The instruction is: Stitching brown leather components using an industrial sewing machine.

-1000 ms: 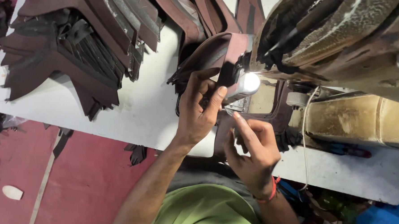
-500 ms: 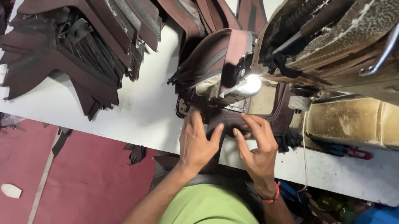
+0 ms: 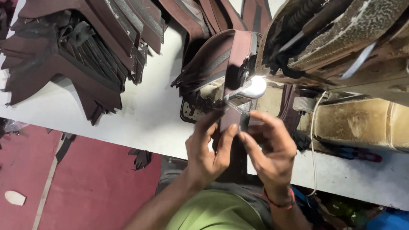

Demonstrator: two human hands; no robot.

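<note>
Nearest, the left hand (image 3: 208,149) and right hand (image 3: 270,149) meet over the near table edge, fingers pinched on a narrow dark maroon leather strip (image 3: 231,119) held between them. Directly at 12 o'clock of the hands, a small bright work lamp (image 3: 254,86) shines beside the worn beige sewing machine (image 3: 348,39). At 10 o'clock, a stack of dark brown cut leather pieces (image 3: 68,52) lies on the white table (image 3: 135,113).

Both hands (image 3: 236,148) on brown strip (image 3: 231,120)
</note>
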